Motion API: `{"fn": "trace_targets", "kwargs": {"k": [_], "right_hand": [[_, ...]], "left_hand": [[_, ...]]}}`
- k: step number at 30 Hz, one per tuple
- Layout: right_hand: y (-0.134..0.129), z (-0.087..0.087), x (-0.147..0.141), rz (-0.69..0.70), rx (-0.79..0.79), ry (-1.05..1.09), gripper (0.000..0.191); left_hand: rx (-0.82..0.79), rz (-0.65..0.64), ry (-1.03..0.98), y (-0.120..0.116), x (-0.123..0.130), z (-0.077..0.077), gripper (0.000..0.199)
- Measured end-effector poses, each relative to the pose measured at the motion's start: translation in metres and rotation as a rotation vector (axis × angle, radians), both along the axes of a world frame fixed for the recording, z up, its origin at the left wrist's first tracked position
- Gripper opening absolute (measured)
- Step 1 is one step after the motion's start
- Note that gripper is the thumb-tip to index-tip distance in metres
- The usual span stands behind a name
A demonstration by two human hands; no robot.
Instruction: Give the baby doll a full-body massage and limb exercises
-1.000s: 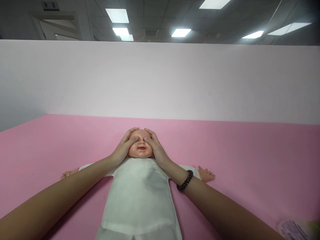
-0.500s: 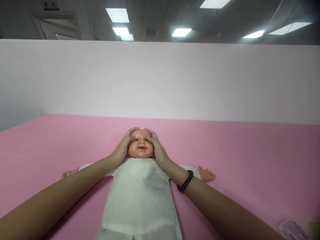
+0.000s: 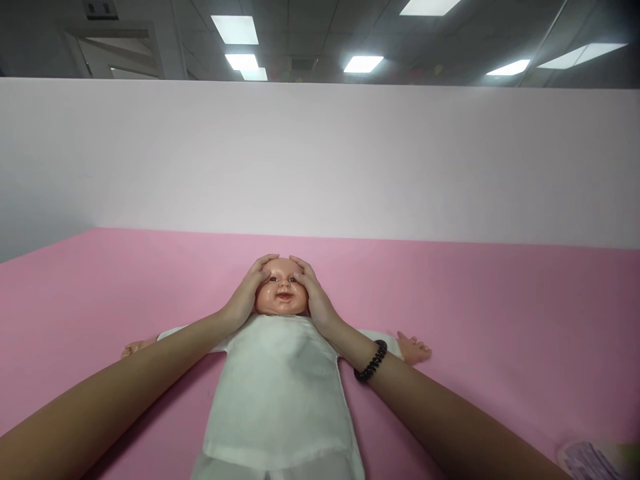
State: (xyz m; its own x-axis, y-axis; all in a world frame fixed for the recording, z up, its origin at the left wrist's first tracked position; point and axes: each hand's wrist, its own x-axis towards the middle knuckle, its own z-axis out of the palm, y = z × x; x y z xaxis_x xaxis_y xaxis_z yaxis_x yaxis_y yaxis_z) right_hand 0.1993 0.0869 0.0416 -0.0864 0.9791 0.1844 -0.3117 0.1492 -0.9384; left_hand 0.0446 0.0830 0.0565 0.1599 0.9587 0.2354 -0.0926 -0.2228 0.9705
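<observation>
A baby doll (image 3: 283, 303) in a white long-sleeved top (image 3: 281, 393) lies on its back, head at the far end and arms spread wide. My left hand (image 3: 247, 291) is cupped round the left side of its head, the thumb resting near the eye. On the opposite side my right hand (image 3: 319, 299) holds the head in the same way, with fingertips up at the crown. Both palms hide the sides of the head. A black coiled band (image 3: 371, 361) is round my right wrist. My forearms cross over the doll's sleeves and cover part of them.
Under the doll is a pink surface (image 3: 490, 320). A pale upright panel (image 3: 320, 160) borders its far side, and another panel stands at the left. A blurred round item with purple markings (image 3: 587, 460) lies at the lower right corner.
</observation>
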Motion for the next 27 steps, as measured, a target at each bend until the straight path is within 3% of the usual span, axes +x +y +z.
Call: {"fn": "trace_targets", "kwargs": {"k": [11, 27], "right_hand": [[-0.005, 0.0028, 0.0022, 0.017, -0.003, -0.055, 0.06], [-0.0022, 0.0006, 0.0019, 0.015, 0.011, -0.049, 0.054]], "left_hand": [[-0.023, -0.029, 0.042, -0.0032, -0.0027, -0.0004, 0.055], [-0.022, -0.03, 0.024, -0.0006, -0.0026, -0.0028, 0.052]]}}
